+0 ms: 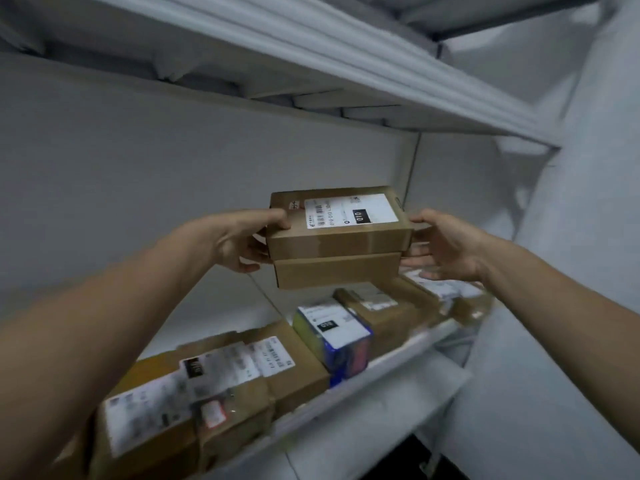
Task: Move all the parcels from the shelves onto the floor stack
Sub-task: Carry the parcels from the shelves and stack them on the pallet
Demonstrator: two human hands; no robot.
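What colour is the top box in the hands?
The top box is brown cardboard with a white label, seen in the head view.

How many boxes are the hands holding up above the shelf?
2. The labelled box is on top; the plain box sits directly under it. The left hand grips their left end, and the right hand presses against their right end.
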